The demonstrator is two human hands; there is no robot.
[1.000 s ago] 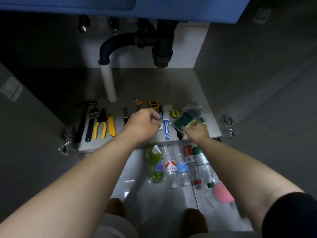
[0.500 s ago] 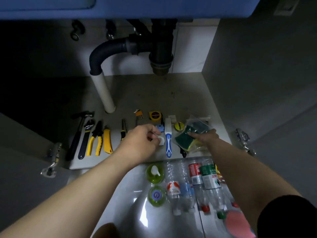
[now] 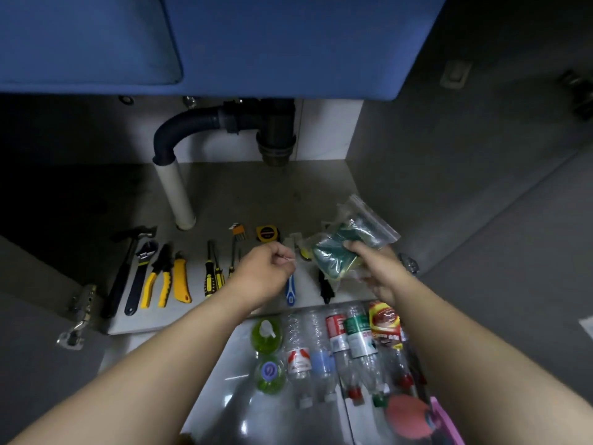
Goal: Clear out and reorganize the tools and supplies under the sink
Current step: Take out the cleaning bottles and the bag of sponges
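Clutching a clear bag of green sponges (image 3: 349, 248) in the right grip (image 3: 377, 268), over the right side of the cabinet floor (image 3: 256, 200); pinching a small white bit (image 3: 290, 259) (too small to name) in the left grip (image 3: 266, 274), just above a blue-handled brush (image 3: 290, 292). Leftward, in a row: screwdrivers (image 3: 210, 274), knife (image 3: 181, 277), pliers (image 3: 158, 277), wrench (image 3: 141, 271), hammer (image 3: 125, 261).

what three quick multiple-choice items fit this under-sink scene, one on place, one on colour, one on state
1. The hammer lies: A) leftmost of the tools B) rightmost C) in the middle
2. The pliers have handles that are: A) red B) yellow C) blue
3. The right hand is: A) open and empty B) gripping the bag of sponges C) an empty fist

Answers: 1 A, no tool lies further left. 2 B, both handles show yellow. 3 B, its fingers curl around the clear bag, held above the cabinet floor.
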